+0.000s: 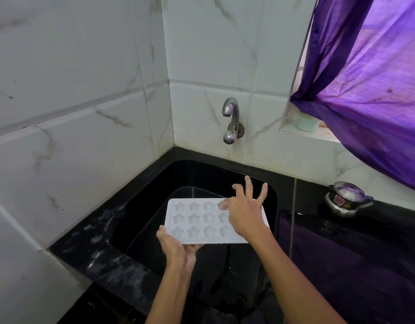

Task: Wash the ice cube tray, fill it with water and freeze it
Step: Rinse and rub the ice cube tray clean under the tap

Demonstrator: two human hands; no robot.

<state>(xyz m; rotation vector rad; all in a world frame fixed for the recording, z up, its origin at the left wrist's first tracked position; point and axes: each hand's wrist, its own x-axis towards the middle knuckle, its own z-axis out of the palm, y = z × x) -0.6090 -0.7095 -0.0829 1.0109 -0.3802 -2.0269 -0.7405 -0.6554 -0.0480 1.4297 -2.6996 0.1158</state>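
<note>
Dim overall, with soft daylight filtering through the purple curtain (370, 73) at upper right and tinting a violet glint onto the tap (231, 120). Pale wall tiles (73, 90) evenly lit, without hard shadows. Black sink (202, 174) nearly swallowed in darkness left of the curtain, detail lost. Faint purple sheen on the black counter (342, 249) below the curtain. Wide-angle bending of tile lines toward the edges. Slightly soft, smeary focus throughout; white ice cube tray (197, 220) close to washed out.
</note>
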